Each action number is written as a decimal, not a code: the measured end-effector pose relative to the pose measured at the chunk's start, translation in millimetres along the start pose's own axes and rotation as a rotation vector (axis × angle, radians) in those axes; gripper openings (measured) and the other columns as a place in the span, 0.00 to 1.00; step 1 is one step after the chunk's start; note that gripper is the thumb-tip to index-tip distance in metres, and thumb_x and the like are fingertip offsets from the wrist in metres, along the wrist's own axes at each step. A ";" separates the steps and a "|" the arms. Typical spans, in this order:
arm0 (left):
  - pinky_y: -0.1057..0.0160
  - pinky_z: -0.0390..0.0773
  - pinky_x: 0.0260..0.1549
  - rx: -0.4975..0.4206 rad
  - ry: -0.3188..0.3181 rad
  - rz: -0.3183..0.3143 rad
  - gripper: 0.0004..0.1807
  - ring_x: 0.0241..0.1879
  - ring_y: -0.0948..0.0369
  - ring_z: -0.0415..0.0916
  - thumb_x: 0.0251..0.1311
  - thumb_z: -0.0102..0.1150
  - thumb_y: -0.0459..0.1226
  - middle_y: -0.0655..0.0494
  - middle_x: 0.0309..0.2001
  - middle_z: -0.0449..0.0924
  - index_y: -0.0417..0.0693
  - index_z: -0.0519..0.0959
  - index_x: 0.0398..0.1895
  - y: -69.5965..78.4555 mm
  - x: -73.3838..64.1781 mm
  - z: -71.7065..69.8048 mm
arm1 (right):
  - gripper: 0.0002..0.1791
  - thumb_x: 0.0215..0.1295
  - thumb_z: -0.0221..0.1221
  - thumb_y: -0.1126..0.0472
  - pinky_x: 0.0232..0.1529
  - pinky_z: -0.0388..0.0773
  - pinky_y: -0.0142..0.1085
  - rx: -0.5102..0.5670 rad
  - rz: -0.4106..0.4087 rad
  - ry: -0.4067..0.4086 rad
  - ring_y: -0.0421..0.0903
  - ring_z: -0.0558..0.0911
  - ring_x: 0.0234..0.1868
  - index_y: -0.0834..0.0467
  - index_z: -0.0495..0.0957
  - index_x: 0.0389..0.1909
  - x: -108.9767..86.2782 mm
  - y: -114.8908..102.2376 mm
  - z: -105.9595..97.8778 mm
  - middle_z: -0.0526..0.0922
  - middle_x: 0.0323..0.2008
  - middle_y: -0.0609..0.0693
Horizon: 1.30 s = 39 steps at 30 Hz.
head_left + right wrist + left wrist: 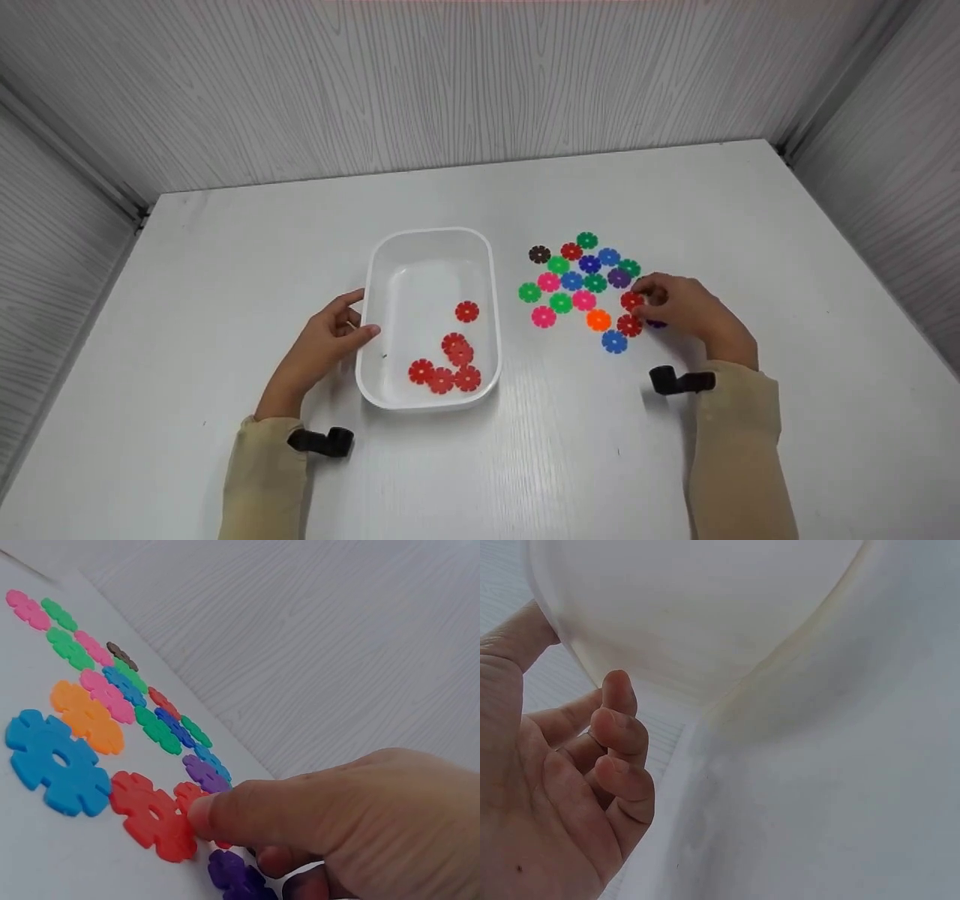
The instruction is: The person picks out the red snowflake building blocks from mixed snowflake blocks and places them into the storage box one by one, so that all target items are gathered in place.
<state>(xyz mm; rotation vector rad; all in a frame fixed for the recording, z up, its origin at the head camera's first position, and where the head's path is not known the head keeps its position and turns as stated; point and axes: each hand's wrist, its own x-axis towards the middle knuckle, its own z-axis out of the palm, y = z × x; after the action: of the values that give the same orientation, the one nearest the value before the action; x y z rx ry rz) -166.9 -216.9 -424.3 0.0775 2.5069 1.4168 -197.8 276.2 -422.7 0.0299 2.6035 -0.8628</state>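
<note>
My left hand [322, 349] grips the left rim of a white plastic tray [491, 300], thumb over the rim and fingers outside. In the left wrist view, the fingers [622, 739] curl beside the tray wall [667, 652]. Several red snowflake discs [441, 380] lie in the tray's front right part. My right hand [686, 307] pinches a red snowflake disc [632, 301] at the right side of a loose group. In the right wrist view the thumb covers part of that disc [187, 793]. Another red disc [154, 815] lies just beside it.
Several snowflake discs in green, pink, blue, purple and other colours lie flat right of the tray, among them an orange disc [598, 320] and a brown disc [539, 254]. A purple disc [240, 877] is partly under my right hand. Wood-grain panels [450, 82] border the white table [570, 465].
</note>
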 end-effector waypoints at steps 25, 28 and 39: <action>0.68 0.70 0.31 -0.017 -0.004 0.012 0.38 0.34 0.63 0.70 0.62 0.61 0.46 0.49 0.43 0.73 0.47 0.59 0.72 0.0 -0.6 -0.2 | 0.27 0.63 0.61 0.49 0.51 0.77 0.43 -0.040 0.034 0.039 0.52 0.75 0.48 0.55 0.70 0.61 -3.0 -9.0 -1.1 0.76 0.48 0.57; 0.68 0.71 0.32 -0.015 -0.006 0.013 0.38 0.34 0.62 0.70 0.62 0.61 0.46 0.49 0.43 0.73 0.47 0.58 0.73 -0.1 -0.6 -0.2 | 0.27 0.63 0.61 0.47 0.46 0.78 0.39 -0.032 0.032 0.067 0.52 0.74 0.46 0.53 0.70 0.60 -6.5 -11.4 -5.4 0.75 0.46 0.57; 0.70 0.71 0.34 -0.021 -0.001 0.046 0.38 0.34 0.63 0.70 0.62 0.61 0.45 0.51 0.42 0.72 0.45 0.59 0.72 -1.7 0.3 -0.2 | 0.24 0.64 0.61 0.51 0.32 0.73 0.33 -0.080 -0.077 0.140 0.49 0.72 0.33 0.54 0.72 0.59 -12.2 -34.6 -5.2 0.74 0.35 0.55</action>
<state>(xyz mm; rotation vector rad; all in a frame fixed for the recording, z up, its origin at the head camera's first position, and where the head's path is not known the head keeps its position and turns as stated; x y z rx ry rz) -167.0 -217.9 -425.7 0.1319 2.5044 1.4601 -193.4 252.4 -394.6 -0.0335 2.7840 -0.8091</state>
